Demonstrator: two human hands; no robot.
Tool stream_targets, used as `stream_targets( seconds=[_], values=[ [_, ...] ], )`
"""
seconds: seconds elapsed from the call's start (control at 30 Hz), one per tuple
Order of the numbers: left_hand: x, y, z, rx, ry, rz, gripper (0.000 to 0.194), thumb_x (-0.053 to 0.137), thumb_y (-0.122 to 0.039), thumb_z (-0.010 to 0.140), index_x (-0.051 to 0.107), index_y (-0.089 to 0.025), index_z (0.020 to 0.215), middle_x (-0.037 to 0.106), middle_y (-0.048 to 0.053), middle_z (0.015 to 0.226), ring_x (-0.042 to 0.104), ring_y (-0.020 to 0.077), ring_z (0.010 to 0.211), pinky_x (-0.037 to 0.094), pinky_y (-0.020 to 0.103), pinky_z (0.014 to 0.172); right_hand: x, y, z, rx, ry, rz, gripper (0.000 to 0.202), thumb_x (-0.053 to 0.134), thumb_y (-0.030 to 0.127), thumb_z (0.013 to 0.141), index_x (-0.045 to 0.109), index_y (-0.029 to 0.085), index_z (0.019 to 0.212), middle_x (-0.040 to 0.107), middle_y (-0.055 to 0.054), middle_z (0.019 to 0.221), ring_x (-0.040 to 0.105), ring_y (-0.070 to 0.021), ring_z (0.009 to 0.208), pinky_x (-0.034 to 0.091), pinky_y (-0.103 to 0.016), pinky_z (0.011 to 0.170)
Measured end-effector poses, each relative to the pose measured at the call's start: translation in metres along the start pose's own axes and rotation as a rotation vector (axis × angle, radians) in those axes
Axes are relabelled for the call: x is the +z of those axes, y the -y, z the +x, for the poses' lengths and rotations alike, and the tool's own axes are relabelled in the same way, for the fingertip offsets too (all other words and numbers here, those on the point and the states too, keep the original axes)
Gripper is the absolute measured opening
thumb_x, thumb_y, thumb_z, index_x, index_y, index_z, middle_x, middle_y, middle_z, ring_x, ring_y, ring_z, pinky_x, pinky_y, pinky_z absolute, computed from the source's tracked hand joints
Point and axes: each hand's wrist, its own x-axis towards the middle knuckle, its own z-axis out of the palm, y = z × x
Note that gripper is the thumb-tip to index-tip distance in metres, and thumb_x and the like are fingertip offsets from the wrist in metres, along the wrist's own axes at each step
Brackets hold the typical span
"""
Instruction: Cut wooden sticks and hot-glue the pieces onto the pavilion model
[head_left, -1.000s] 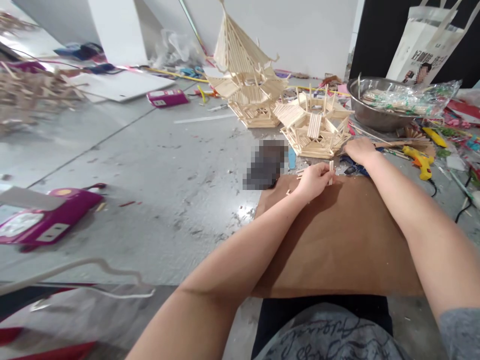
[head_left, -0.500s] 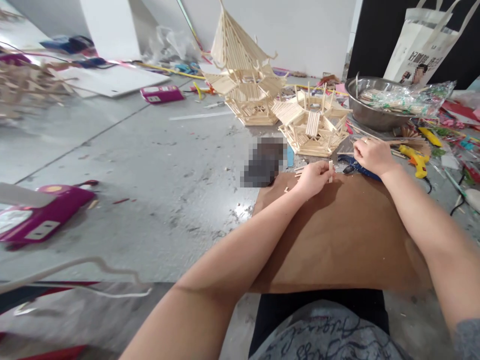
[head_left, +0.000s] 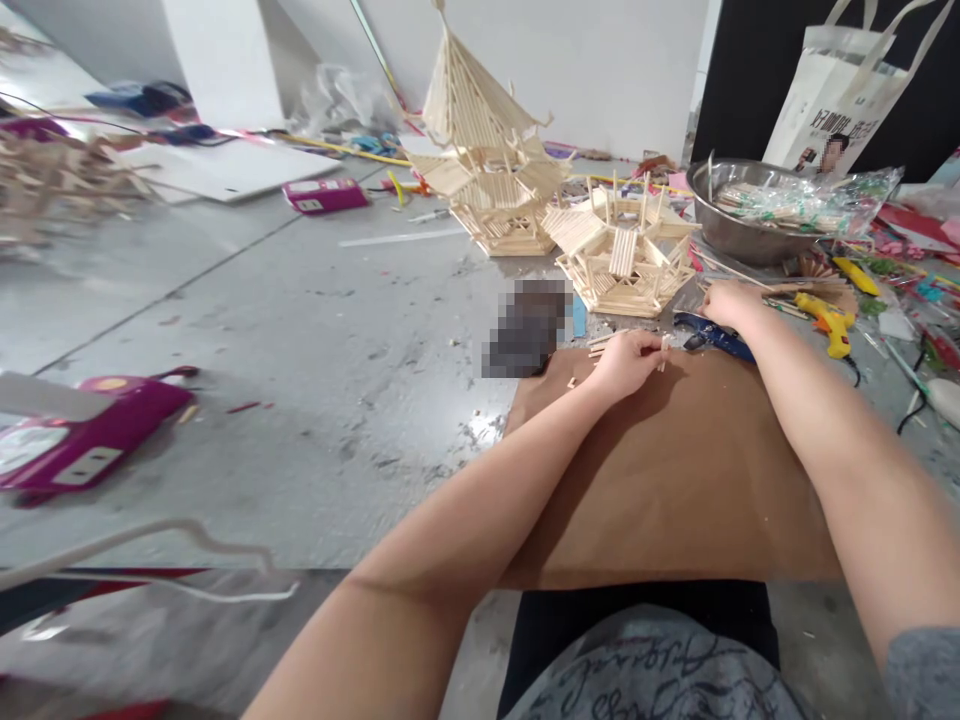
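Observation:
Over the top edge of the brown board, my left hand pinches a few short wooden sticks held upright. My right hand is lowered beside the blue-handled tool, fingers bent and close together; what lies between its fingertips is hidden. Just beyond both hands stands a small roofless pavilion model built of wooden sticks. Behind it on the left is a taller stick pagoda with a pointed roof. Loose stick pieces lie by my left hand.
A steel bowl with bagged sticks stands at the back right. Near it lie a yellow glue gun and scattered scraps. Purple power strips sit on the left of the grey table. A blurred-out dark object lies by the board.
My right hand has dipped down and slightly left, its fingers now lower beside the blue-handled tool. My left hand stays almost in place, with the sticks still pinched.

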Motion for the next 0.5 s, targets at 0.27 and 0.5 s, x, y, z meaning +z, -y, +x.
stream_targets(
  seconds=[0.27, 0.5],
  values=[
    [0.0, -0.001, -0.001, 0.011, 0.02, -0.027, 0.018, 0.048, -0.023, 0.074, 0.058, -0.014, 0.06, 0.058, 0.0, 0.061, 0.051, 0.0114, 0.061, 0.036, 0.022, 0.061, 0.009, -0.004, -0.004, -0.171, -0.048, 0.038, 0.024, 0.046, 0.029, 0.077, 0.068, 0.021, 0.086, 0.066, -0.008, 0.095, 0.059, -0.0214, 0.087, 0.043, -0.031, 0.072],
    [-0.002, -0.005, -0.002, -0.019, 0.039, -0.041, 0.02, 0.046, -0.024, 0.075, 0.057, -0.014, 0.061, 0.056, -0.001, 0.059, 0.049, 0.0105, 0.059, 0.035, 0.022, 0.06, -0.001, 0.0, -0.047, -0.204, -0.44, 0.018, 0.033, 0.032, 0.031, 0.088, 0.061, 0.018, 0.097, 0.06, -0.011, 0.102, 0.056, -0.023, 0.089, 0.04, -0.031, 0.067]
  ],
)
